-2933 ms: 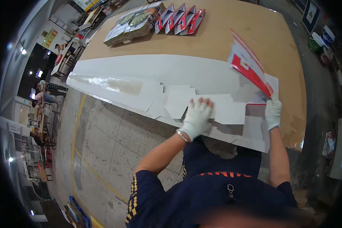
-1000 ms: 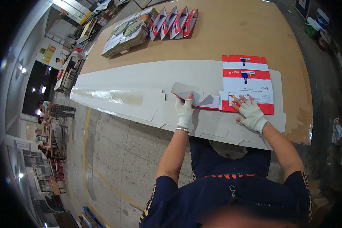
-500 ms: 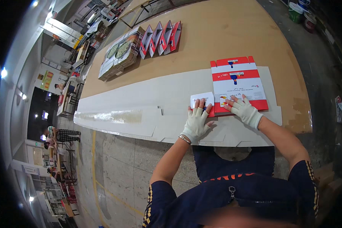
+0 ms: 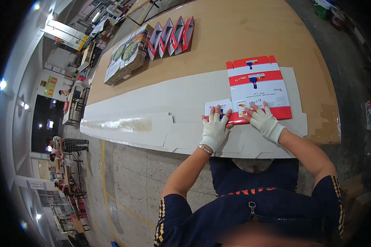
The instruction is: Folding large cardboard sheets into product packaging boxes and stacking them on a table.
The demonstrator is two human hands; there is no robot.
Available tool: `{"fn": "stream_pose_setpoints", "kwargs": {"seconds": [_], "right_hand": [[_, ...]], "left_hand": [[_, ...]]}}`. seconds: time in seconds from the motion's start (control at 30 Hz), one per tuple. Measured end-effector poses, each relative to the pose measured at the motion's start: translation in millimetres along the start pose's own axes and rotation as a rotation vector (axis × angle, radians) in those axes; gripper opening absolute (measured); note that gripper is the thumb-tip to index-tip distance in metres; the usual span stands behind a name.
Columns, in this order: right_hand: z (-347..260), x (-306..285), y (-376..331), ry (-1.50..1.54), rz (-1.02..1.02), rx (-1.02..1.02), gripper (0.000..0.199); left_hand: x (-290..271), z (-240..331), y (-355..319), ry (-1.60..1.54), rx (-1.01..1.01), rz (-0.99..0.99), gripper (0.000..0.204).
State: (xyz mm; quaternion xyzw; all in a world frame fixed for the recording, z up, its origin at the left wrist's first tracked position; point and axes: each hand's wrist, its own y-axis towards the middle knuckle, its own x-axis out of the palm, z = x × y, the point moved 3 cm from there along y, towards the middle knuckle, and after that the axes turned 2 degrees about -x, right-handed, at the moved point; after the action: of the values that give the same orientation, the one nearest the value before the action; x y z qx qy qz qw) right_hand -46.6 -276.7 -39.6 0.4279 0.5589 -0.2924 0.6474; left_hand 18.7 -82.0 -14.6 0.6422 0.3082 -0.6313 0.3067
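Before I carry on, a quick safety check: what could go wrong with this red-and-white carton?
Uneven pressure from the left hand might crease the side flap of the carton crookedly. The fingerless gloves leave the fingertips bare, so cardboard edges could nick them. The white sheet underneath might slip, shifting the carton.

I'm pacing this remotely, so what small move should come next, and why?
Perhaps press the left hand gently on the flap: its fingers lie spread over it, while the right hand, resting on the carton, could steady that.
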Motion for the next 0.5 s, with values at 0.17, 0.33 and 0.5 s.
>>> {"fn": "stream_pose_setpoints", "kwargs": {"seconds": [0.17,0.33,0.5], "right_hand": [[0.1,-10.1,0.2,0.169,-0.149,0.013,0.049],[3.4,-9.3,-0.6,0.255,-0.128,0.022,0.058],[6.6,-25.2,0.0,0.367,0.021,0.031,0.033]], "left_hand": [[-3.9,-8.3,6.6,-0.11,0.039,0.027,0.051],[-3.6,-12.3,24.0,-0.258,-0.031,-0.051,0.06],[-8.3,-10.7,70.5,-0.296,-0.223,-0.021,0.066]]}}
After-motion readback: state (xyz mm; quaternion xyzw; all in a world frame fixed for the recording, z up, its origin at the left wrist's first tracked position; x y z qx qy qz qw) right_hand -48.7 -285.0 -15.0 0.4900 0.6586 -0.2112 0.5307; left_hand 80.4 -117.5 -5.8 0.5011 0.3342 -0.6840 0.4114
